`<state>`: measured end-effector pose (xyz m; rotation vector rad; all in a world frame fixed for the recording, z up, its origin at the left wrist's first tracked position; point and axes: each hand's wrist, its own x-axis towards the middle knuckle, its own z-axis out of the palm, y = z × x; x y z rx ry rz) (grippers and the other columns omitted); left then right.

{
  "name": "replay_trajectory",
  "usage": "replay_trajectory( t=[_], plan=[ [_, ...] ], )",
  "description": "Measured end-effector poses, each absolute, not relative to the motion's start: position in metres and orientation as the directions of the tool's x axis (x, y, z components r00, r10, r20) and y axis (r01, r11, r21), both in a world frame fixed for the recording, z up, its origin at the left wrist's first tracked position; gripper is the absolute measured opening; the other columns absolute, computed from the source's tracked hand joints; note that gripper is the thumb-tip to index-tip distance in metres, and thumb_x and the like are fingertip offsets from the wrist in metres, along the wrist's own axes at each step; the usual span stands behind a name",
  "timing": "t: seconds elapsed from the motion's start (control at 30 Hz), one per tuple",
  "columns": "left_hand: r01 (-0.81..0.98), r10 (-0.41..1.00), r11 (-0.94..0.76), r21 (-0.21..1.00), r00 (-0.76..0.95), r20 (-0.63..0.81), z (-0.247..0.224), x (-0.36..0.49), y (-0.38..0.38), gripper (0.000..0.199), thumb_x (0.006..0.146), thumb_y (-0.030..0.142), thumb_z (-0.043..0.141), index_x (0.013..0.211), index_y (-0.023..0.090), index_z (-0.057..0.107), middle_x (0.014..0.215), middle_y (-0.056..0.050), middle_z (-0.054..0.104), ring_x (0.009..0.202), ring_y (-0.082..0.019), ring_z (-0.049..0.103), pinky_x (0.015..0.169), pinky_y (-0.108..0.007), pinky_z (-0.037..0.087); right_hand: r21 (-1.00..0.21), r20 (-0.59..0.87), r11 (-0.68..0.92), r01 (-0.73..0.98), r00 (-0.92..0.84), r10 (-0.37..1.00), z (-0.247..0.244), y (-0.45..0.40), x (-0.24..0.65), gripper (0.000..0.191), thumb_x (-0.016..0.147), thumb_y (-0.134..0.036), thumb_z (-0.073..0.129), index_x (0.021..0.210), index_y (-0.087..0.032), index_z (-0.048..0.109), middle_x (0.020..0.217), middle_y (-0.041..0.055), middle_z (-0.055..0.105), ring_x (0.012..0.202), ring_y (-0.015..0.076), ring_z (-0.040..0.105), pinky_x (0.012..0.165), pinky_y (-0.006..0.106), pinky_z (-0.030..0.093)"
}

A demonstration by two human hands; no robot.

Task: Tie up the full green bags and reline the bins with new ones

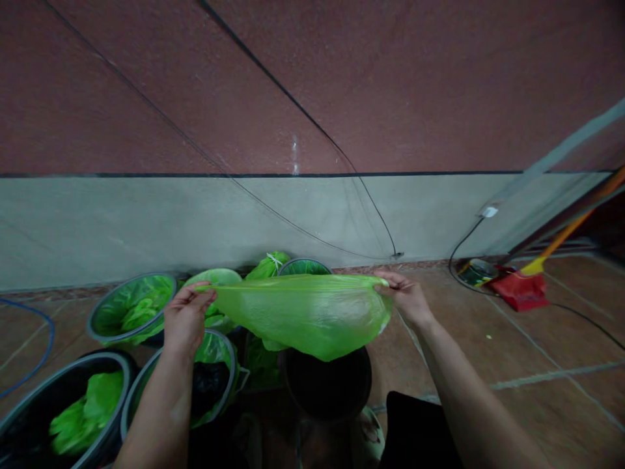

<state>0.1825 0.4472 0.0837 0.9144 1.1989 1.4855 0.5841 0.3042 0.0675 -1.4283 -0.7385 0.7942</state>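
A bright green plastic bag (303, 312) is stretched sideways in front of me, its upper edge drawn nearly straight. My left hand (188, 319) pinches one corner of that edge between thumb and fingers. At the other end my right hand (403, 296) is closed on the opposite corner. The bag's lower part sags in a curve above a dark bucket (327, 391), whose inside is in shadow. Whether the bag touches the bucket's rim I cannot tell.
Several bins stand to the left, including a green-lined bin (131, 306) and a large black bin (110, 361) with green plastic inside. A tied green bag (269, 264) rests by the wall (146, 221). Right lie a red dustpan (520, 290), a can (477, 272) and a black cable (454, 251).
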Motion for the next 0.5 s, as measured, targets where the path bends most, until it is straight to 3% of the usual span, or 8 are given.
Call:
replay_trajectory(
  t=[0.1,0.2,0.33,0.4,0.5],
  plan=[
    [-0.168,0.973,-0.043,0.985,-0.231,0.003,0.078,0.181,0.449,0.026,0.051,0.023,0.078,0.073,0.016,0.066,0.067,0.004,0.062,0.066,-0.011,0.057,0.068,-0.026,0.046,-0.986,0.056,-0.046,0.16,0.578,0.814,0.056,0.307,0.585,0.035,0.061,-0.035,0.081,0.091,-0.018,0.074,0.085,0.0059,0.077,0.068,0.0175,0.066,0.058,0.027,0.049],
    [-0.146,0.972,-0.057,0.988,-0.233,0.021,0.073,0.178,0.451,0.022,0.053,0.022,0.076,0.07,0.016,0.065,0.071,0.002,0.064,0.068,-0.012,0.057,0.069,-0.027,0.047,-0.98,0.088,-0.042,0.192,0.62,0.78,0.054,0.308,0.585,0.021,0.062,-0.031,0.077,0.077,-0.019,0.07,0.072,0.0025,0.072,0.057,0.0137,0.058,0.051,0.024,0.041],
    [-0.123,0.974,-0.102,0.987,-0.212,0.075,0.073,0.175,0.452,0.013,0.054,0.022,0.074,0.06,0.02,0.062,0.078,0.0,0.067,0.072,-0.015,0.06,0.068,-0.029,0.051,-0.999,-0.031,-0.002,-0.052,0.577,0.816,0.066,0.305,0.584,0.02,0.056,-0.025,0.079,0.065,-0.02,0.063,0.06,-0.0028,0.065,0.052,0.0116,0.054,0.052,0.024,0.042],
    [-0.123,0.975,-0.103,0.987,-0.211,0.075,0.073,0.175,0.451,0.011,0.054,0.02,0.073,0.057,0.021,0.062,0.078,0.0,0.067,0.073,-0.015,0.061,0.068,-0.029,0.052,-0.97,-0.168,-0.07,-0.231,0.436,0.884,0.075,0.302,0.582,0.022,0.059,-0.028,0.08,0.075,-0.021,0.067,0.069,-0.0016,0.07,0.059,0.0141,0.061,0.056,0.025,0.047],
    [-0.142,0.974,-0.096,0.985,-0.216,0.064,0.075,0.177,0.45,0.009,0.054,0.02,0.072,0.056,0.021,0.063,0.079,0.0,0.067,0.073,-0.015,0.061,0.068,-0.028,0.053,-0.888,-0.35,-0.229,-0.399,0.262,0.899,0.083,0.299,0.576,0.029,0.077,-0.046,0.072,0.095,-0.023,0.07,0.09,0.0031,0.076,0.076,0.0194,0.07,0.069,0.031,0.055]
  ],
)
